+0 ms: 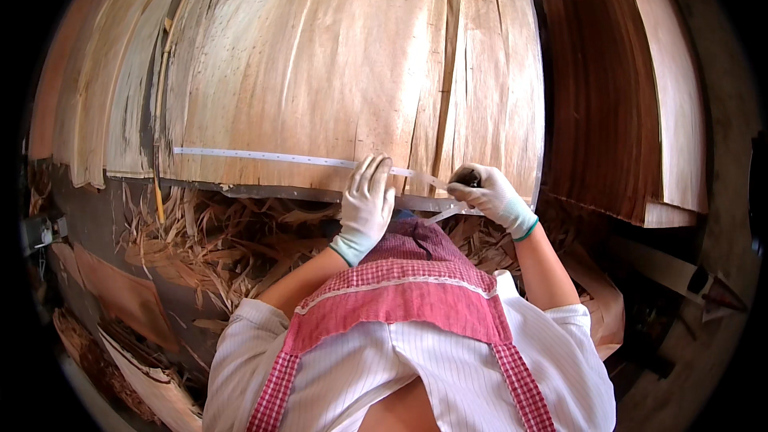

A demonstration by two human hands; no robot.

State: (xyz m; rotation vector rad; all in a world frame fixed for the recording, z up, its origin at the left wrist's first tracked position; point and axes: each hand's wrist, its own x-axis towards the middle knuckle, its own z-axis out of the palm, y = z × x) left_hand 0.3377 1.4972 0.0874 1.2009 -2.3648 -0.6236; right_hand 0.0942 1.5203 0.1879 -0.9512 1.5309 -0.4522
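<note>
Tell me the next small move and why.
Probably slide the white-gloved left hand rightward along the white dotted strip, pressing lightly: the hand lies across the strip, which continues over the pale wood sheets toward the white-gloved right hand.

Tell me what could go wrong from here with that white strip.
The white strip might wrinkle or lie crooked, as it slants from beneath the left grip toward the right grip. The wood sheets could shift or split further, since a long dark gap runs between them near the strip.
</note>
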